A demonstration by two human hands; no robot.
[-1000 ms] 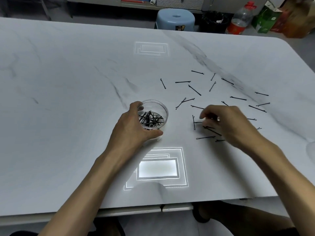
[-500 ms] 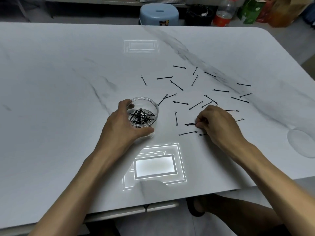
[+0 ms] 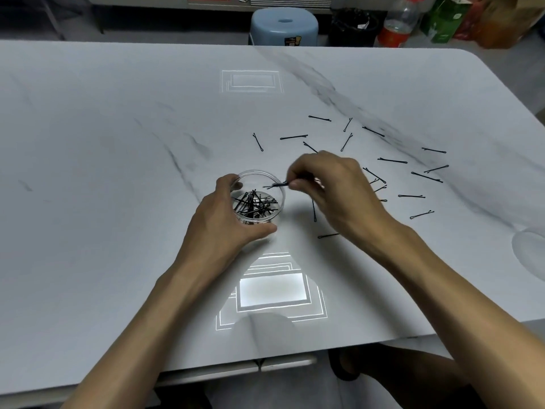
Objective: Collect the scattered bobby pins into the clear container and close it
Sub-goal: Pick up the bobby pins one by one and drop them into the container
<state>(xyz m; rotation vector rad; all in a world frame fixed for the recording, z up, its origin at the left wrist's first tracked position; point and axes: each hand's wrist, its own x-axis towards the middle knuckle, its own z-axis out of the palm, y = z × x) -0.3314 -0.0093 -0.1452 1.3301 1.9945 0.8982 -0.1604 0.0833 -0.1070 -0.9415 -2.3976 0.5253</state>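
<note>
left grip (image 3: pixel 224 219): holds the clear container (image 3: pixel 256 172) by its side, on the table (image 3: pixel 118 143).
right grip (image 3: pixel 336 187): pinches a bobby pin (image 3: pixel 275 185) over the container's open mouth.
inside: many black pins (image 3: pixel 255 205), crossed over each other.
right of container: scattered pins (image 3: pixel 293 137) lie flat on the table.

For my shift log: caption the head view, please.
Left hand grips the container; right hand pinches a pin over it, other pins scattered on the table.

Loose bobby pins (image 3: pixel 393 160) lie right of the container (image 3: pixel 269 178).
</note>
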